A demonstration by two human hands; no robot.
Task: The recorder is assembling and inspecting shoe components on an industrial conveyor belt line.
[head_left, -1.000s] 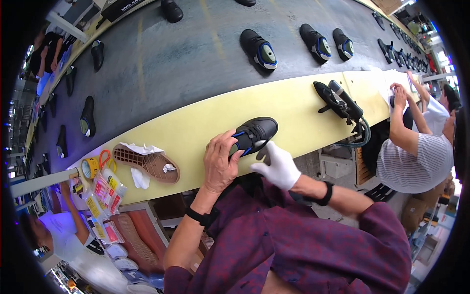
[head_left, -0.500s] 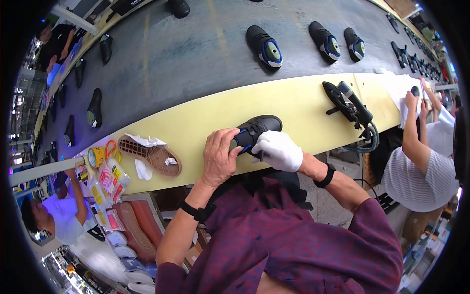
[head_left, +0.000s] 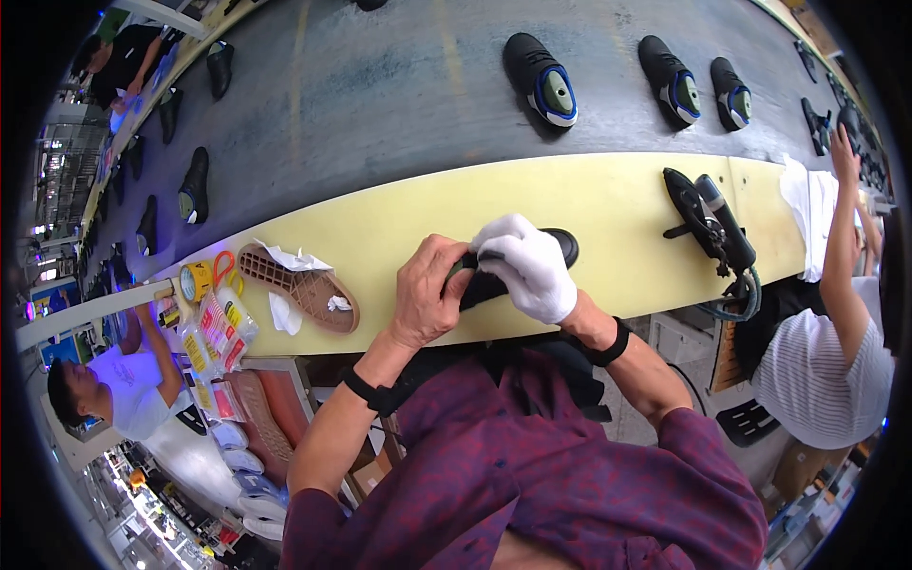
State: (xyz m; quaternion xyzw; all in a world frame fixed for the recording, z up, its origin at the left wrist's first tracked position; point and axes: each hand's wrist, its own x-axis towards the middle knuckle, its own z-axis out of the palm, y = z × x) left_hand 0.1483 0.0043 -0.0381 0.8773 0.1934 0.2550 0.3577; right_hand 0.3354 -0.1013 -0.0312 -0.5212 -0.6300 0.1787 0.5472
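A black shoe (head_left: 567, 247) lies sideways over the yellow worktable in front of me, toe to the right. My bare left hand (head_left: 429, 290) grips its heel end, thumb and fingers bent around it. Over the shoe's middle and opening is my right hand (head_left: 530, 268), in a white glove, its fingers pinched on a dark edge near my left fingertips. The two hands nearly meet. They cover most of the upper, so the exact part pinched is hidden.
Left on the yellow table (head_left: 399, 233) lie a brown sole (head_left: 309, 296) with white paper, yellow tape (head_left: 196, 281) and plastic packets (head_left: 218, 332). A black hand tool (head_left: 708, 218) with a hose lies right. Beyond, a grey conveyor (head_left: 380, 104) carries several black shoes. Co-workers stand on both sides.
My right hand has moved up and over the shoe's opening, hiding its laces and blue collar. My left hand stays at the heel. A co-worker at right now reaches toward the conveyor.
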